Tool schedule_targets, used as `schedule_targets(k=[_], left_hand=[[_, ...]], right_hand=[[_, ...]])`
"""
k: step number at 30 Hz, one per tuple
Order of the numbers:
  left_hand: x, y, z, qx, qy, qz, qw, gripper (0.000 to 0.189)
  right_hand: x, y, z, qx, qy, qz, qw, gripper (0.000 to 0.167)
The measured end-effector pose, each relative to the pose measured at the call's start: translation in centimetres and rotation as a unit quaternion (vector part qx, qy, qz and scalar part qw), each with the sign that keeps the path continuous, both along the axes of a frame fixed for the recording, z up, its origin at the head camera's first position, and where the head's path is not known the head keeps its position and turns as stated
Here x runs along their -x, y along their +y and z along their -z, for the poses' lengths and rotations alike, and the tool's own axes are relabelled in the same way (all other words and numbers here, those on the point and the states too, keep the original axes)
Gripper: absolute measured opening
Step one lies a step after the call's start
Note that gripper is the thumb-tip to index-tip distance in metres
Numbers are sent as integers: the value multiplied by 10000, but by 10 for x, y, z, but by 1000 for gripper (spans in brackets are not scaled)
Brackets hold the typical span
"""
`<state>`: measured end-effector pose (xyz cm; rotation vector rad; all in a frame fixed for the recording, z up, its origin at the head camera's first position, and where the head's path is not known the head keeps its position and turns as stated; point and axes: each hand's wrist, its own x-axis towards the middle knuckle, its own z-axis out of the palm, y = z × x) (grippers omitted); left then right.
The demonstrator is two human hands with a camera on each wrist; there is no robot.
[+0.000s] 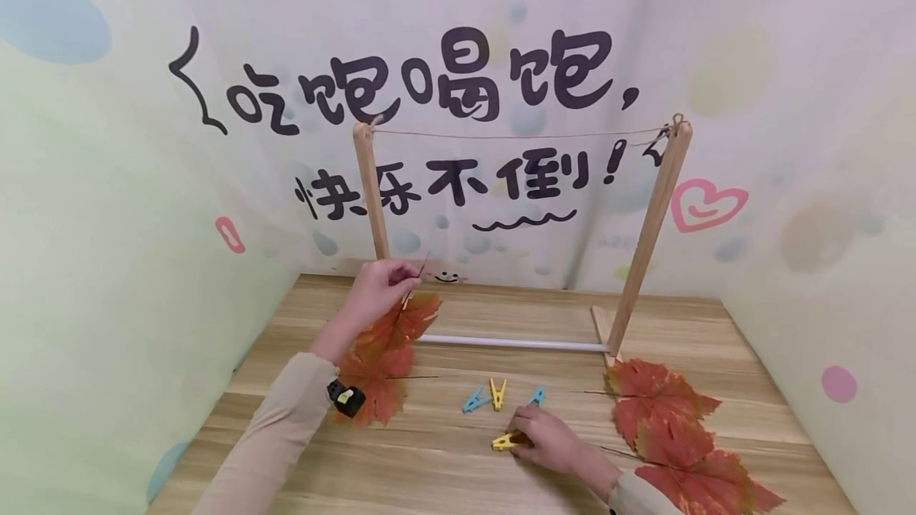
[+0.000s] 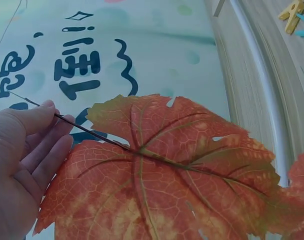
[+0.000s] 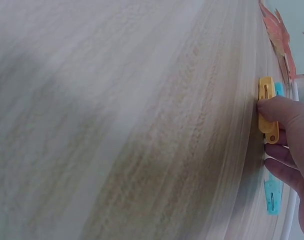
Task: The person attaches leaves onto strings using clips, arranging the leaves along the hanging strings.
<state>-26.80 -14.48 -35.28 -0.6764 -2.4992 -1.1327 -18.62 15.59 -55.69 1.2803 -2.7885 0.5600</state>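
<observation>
My left hand (image 1: 379, 288) pinches the thin dark stem of a red-orange artificial leaf (image 2: 162, 165) between thumb and fingers. It is raised beside the left wooden post (image 1: 371, 197), and the leaf hangs below the fingers. Down on the table, my right hand (image 1: 547, 442) pinches a yellow clothespin (image 3: 266, 112), its thumb pressed on one side. Just beyond that hand lie a blue clothespin (image 1: 475, 400), another yellow clothespin (image 1: 498, 395) and a second blue clothespin (image 1: 537, 396), partly behind the fingers.
A string (image 1: 501, 136) spans the tops of the left and right posts (image 1: 647, 241); a white rod (image 1: 515, 343) joins them low down. Another leaf (image 1: 379, 388) lies under the left forearm. More red leaves (image 1: 661, 400) lie at the right. A printed cloth wall (image 1: 787, 102) encloses the table (image 1: 444, 467).
</observation>
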Motion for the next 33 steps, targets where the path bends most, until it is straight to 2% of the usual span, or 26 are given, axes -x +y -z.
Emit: schedule_targets(k=[6, 13, 17, 26, 29, 33], left_hand=[[2, 0, -2, -169, -67, -85, 9998, 7], [5, 2, -3, -308, -67, -143, 9994, 8], [6, 2, -3, -387, -131, -163, 9990, 7], [10, 2, -6, -704, -195, -175, 9972, 10], [11, 2, -8, -767, -230, -263, 9964, 9], [11, 2, -14, -800, -257, -339, 9959, 10]], right_hand=[[-2, 1, -3, 28, 38, -51, 10000, 19], [1, 8, -9, 9, -112, 93, 9999, 18], [2, 11, -15, 4, 17, -36, 10000, 17], [7, 18, -32, 243, 545, -343, 9976, 20], [9, 17, -41, 143, 505, -312, 9981, 24], [12, 16, -54, -11, 357, -241, 9991, 22]])
